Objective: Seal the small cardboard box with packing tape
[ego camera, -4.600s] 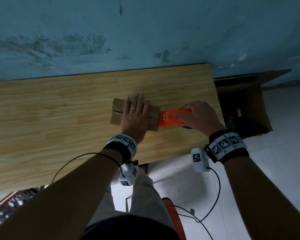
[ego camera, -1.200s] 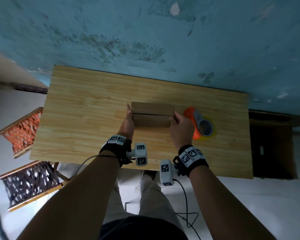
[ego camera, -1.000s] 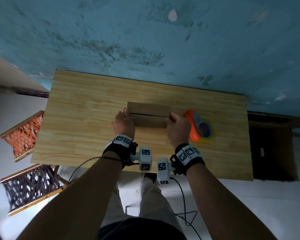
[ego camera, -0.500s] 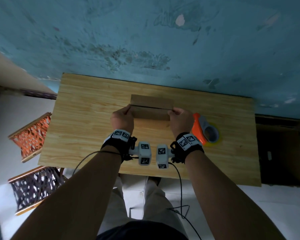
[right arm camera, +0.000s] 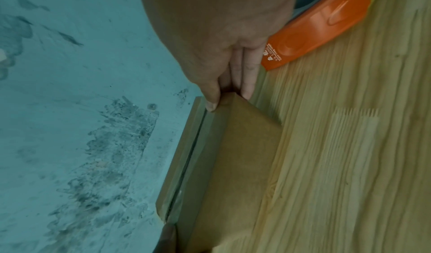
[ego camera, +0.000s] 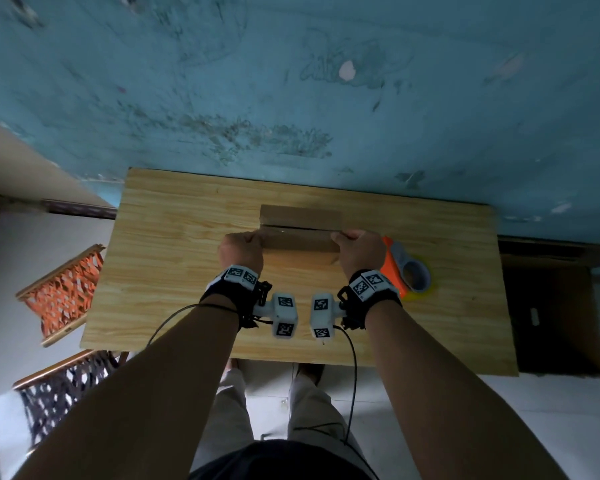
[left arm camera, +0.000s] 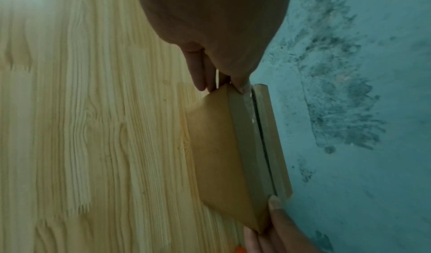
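One box (ego camera: 300, 233) mid-counter (ego camera: 174, 265), left hand (ego camera: 240, 250) and right hand (ego camera: 359, 251) each with fingers clamped on an end. One tape gun (ego camera: 404, 271) just right.

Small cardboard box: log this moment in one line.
brown cardboard box | left hand, right hand grip ends | orange tape dispenser idle

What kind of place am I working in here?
Probably a makeshift packing spot in a plain room, not a warehouse: a small wooden table against a stained, peeling blue wall, an open cardboard carton on the tiled floor, woven stools alongside.
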Available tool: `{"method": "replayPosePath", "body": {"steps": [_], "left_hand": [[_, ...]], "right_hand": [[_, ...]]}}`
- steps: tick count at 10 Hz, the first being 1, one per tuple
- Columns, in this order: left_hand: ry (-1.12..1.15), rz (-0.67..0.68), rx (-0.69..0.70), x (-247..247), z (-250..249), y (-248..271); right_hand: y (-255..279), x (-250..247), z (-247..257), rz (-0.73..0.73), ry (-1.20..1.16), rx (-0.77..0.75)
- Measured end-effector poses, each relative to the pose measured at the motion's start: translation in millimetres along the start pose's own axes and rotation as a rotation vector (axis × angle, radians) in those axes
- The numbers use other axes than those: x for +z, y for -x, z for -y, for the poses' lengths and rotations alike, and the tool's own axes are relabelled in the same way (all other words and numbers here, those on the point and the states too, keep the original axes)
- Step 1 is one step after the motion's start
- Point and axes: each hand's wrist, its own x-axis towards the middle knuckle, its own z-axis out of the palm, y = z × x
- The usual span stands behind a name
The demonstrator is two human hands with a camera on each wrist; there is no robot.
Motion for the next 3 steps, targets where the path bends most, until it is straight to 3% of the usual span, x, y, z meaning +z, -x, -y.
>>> {"method": "replayPosePath", "body": {"steps": [1,2,3], "left_hand": [[-0.158,0.062,0.027,-7.4,-10.9,1.3],[-0.196,0.034,0.053,-15.1,-30.6,0.1],[0.007,-0.009,0.077,-30.5,-59.9,3.3]], "right_hand": [[1.6,-9.8,9.5,0.045,-0.042,0.029],[-4.2,-20.5,20.7,0.005,-0.075,0.044],[-10.9,-39.9,39.7,-0.121,-0.143,0.031]]}}
